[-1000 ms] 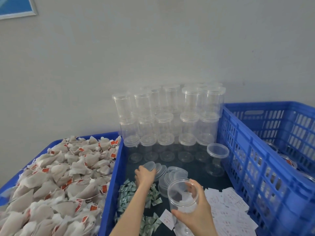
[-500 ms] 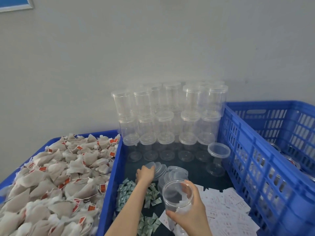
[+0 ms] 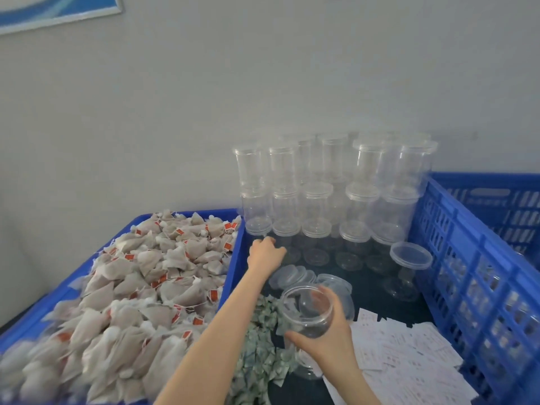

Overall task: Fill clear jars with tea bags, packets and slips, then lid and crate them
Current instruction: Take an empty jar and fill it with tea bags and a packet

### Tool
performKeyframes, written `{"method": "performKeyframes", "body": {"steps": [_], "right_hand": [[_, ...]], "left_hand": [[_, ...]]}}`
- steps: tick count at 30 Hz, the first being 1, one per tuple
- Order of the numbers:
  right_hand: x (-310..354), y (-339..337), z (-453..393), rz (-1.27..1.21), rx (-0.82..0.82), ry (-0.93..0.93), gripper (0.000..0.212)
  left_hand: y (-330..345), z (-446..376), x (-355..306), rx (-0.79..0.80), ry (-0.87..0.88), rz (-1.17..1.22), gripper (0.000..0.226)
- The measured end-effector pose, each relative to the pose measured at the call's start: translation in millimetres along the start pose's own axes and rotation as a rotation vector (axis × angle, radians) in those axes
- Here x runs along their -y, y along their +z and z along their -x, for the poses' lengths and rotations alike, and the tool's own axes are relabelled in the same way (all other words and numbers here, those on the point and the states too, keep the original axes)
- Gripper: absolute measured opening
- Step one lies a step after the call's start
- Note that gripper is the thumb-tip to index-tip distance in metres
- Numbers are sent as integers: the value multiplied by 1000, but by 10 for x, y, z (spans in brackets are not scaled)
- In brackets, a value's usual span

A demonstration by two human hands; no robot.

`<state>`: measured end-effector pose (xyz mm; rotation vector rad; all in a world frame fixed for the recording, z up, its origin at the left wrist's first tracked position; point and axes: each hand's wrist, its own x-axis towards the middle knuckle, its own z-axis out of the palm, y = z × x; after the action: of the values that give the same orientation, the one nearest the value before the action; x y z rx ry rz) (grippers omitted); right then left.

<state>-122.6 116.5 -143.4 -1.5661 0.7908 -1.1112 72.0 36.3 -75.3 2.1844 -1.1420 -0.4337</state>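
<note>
while a clear jar (image 3: pixel 306 312) is gripped by the right hand (image 3: pixel 327 343) low in the middle of the view, fingers and thumb curled round its wall just under the open rim, the left hand (image 3: pixel 264 254) is stretched fwd to the foot of the stacked empty jars (image 3: pixel 330 197) at the back wall. the left fingers are bent downward by the bottom row of jars; whether anything is pinched can't be told, the tips being hidden behind the knuckles. the held jar is kept upright w/ its mouth toward the camera, above the dark tabletop (image 3: pixel 377 290), and looks empty. just behind it a small heap of loose clear lids (image 3: pixel 295 276) is seen, and one lidded jar (image 3: pixel 409 267) stands apart to the right, near the wall of the blue slatted crate (image 3: pixel 467 258). green-and-white packets (image 3: pixel 260 355) are scattered under and btwn the forearms; white printed slips (image 3: pixel 409 361) are spread to the right of the held jar. on the left a blue tray (image 3: pixel 233 258) is heaped w/ tea bags (image 3: pixel 131 287), pale pouches w/ red tags. jars can be made out dimly inside the crate through its slats. a framed blue picture (image 3: pixel 52 8) is cut off at the top left corner on the grey wall.
</note>
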Motion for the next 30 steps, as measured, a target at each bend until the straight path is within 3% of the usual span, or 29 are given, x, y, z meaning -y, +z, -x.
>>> {"method": "performKeyframes", "body": {"steps": [5, 8, 13, 20, 30], "right_hand": [[116, 190, 49, -34, 76, -11, 90], [148, 278, 98, -54, 100, -19, 92], [205, 416, 149, -51, 168, -12, 89], [241, 570, 225, -57, 199, -7, 85], [226, 627, 263, -8, 224, 14, 92]], "left_hand": [[-556, 126, 188, -168, 101, -141, 56], [-850, 278, 517, -185, 42, -364, 45], [-1015, 565, 1031, 71, -76, -655, 39], [-1040, 761, 1269, -175, -4, -558, 27], [-1271, 1046, 921, -496, 175, -191, 12]]}}
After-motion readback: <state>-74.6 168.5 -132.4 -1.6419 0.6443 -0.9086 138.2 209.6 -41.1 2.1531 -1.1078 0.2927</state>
